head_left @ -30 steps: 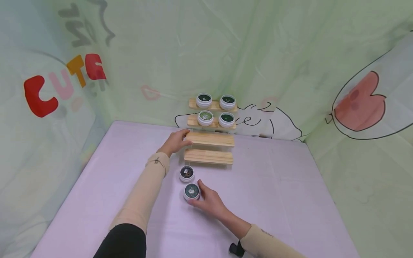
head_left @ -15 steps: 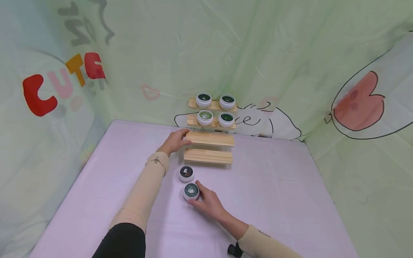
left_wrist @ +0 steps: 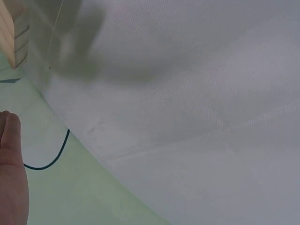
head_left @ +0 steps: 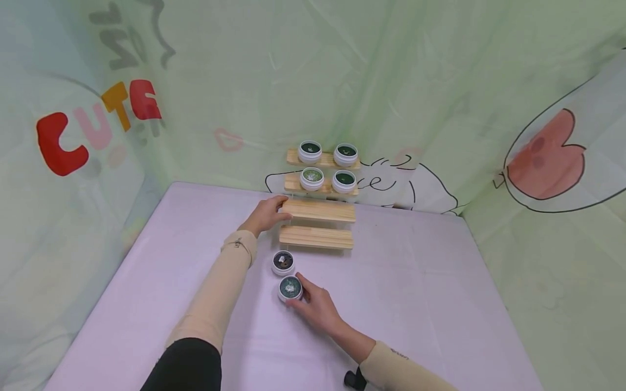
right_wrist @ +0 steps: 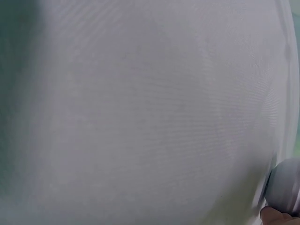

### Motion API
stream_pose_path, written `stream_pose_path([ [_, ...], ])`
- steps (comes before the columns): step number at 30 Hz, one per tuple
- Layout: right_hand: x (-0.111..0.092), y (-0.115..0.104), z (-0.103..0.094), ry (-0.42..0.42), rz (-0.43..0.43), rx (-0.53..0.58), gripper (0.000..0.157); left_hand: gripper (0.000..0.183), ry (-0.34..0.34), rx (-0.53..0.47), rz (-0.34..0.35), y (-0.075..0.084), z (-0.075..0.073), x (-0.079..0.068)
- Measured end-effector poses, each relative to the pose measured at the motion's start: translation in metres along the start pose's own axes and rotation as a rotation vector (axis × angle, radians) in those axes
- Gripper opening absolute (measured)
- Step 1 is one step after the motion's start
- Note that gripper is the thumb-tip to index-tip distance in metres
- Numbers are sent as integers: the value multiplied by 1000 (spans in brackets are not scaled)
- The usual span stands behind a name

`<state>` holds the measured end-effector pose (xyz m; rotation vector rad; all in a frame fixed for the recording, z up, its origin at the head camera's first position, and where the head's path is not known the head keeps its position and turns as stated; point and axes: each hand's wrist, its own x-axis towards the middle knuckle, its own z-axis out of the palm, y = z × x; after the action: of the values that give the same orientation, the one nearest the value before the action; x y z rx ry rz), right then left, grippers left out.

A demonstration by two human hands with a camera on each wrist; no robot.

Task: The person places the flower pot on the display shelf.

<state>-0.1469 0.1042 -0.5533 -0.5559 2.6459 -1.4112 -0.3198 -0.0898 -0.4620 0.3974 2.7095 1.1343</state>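
My left hand (head_left: 266, 216) holds the left end of a tiered wooden display stand (head_left: 319, 210) at its second step from the front, fingers behind and thumb in front. In the left wrist view, part of this hand (left_wrist: 10, 164) shows below a corner of the wood (left_wrist: 15, 37). My right hand (head_left: 318, 304) grips a small round white jar with a grey-green top (head_left: 290, 288) between thumb and fingers. The right wrist view shows the jar's side (right_wrist: 285, 187) above a fingertip. Just behind it stands a white jar with a dark top (head_left: 283, 262), in front of the stand.
Several white jars with green tops stand on the two upper steps, among them a light green one (head_left: 312, 178). The two lower steps are bare wood. A pale lilac cloth (head_left: 415, 304) covers the table, and a printed green curtain (head_left: 415, 81) hangs close behind the stand.
My right hand and forearm have shifted very slightly left, and the gripped jar a touch toward the dark-topped one. My left hand keeps its place on the stand.
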Motion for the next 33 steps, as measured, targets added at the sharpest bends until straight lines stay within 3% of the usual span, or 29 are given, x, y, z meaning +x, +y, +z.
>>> stream_pose_path([
  [16,9,-18,-24,27,-25,27,64,66,5,1,9,-5,3,5],
  [24,25,-29,-39,46,-5,50,66,65,17,16,24,-4,2,2],
  [33,56,-43,-61,108,109,78,70,66,3,11,-12,-7,3,6],
])
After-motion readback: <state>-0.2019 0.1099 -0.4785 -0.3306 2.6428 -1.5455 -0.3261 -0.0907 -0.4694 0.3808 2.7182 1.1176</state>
